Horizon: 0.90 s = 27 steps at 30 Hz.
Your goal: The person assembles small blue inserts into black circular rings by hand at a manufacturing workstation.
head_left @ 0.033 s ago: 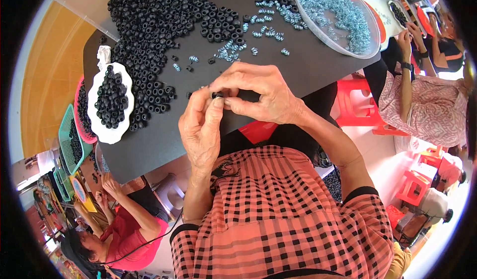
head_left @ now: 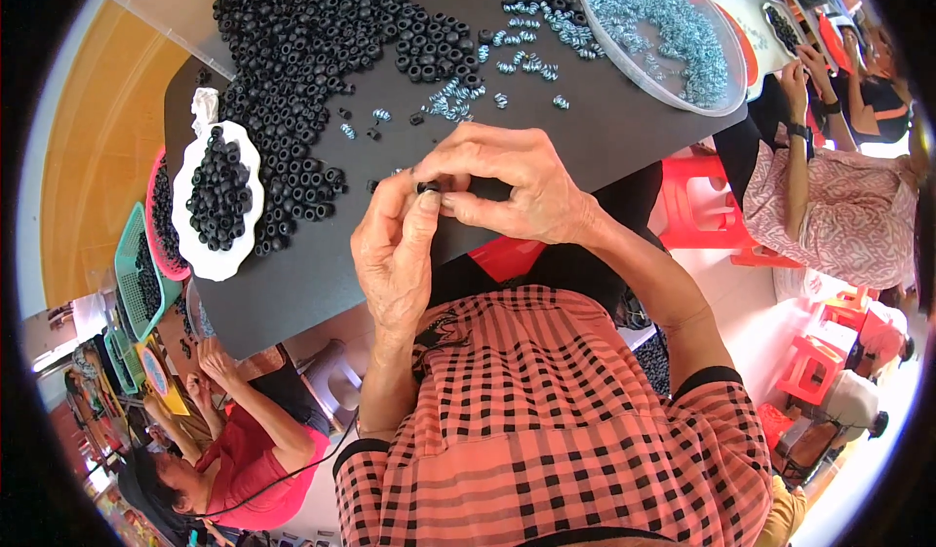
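Note:
Above the near edge of the dark table (head_left: 604,137), my left hand (head_left: 398,245) pinches a small black ring-shaped part (head_left: 427,187) between thumb and fingers. My right hand (head_left: 522,181) meets it from the other side, its thumb and fingertips closed at the same part. Fingers cover most of the piece, so I cannot see whether anything sits inside it. Just beyond my hands lie loose bluish coil springs (head_left: 450,100) and a few small black bits (head_left: 373,135). A large heap of black ring-shaped parts (head_left: 292,50) spreads over the far left of the table.
A white scalloped dish (head_left: 216,266) of black parts stands at the table's left. At the far right is a clear round tub (head_left: 723,108) of springs. Co-workers sit on both sides, one in a red top (head_left: 263,469) at left. Red stools (head_left: 697,196) stand at right.

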### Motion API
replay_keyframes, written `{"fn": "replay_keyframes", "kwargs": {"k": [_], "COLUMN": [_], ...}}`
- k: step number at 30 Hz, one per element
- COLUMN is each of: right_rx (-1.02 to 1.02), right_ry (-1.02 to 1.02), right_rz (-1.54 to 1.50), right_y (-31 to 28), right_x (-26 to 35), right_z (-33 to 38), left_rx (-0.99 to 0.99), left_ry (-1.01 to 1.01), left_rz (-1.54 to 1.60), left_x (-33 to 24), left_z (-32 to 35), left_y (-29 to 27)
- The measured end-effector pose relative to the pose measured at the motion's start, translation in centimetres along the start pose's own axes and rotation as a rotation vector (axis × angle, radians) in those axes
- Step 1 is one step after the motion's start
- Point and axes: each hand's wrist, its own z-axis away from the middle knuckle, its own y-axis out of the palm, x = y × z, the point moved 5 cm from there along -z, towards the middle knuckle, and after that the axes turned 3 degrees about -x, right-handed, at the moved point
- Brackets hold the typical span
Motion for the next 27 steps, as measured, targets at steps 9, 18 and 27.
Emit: {"fn": "replay_keyframes", "kwargs": {"k": [9, 18, 27], "right_rx": [-0.007, -0.102, 0.068], "right_ry": [-0.005, 0.098, -0.075], "right_rz": [0.028, 0.08, 0.488], "right_y": [0.2, -0.4, -1.9], "right_x": [0.3, -0.2, -1.9], "right_z": [0.2, -0.3, -6.4], "left_rx": [-0.025, 0.143, 0.15], "left_ry": [-0.02, -0.142, -0.124], "left_rz": [0.192, 0.153, 0.129], "left_x": [0.8, 1.1, 1.3], "left_z": [0.1, 0.7, 0.8], "left_y": [0.0, 0.5, 0.2]}}
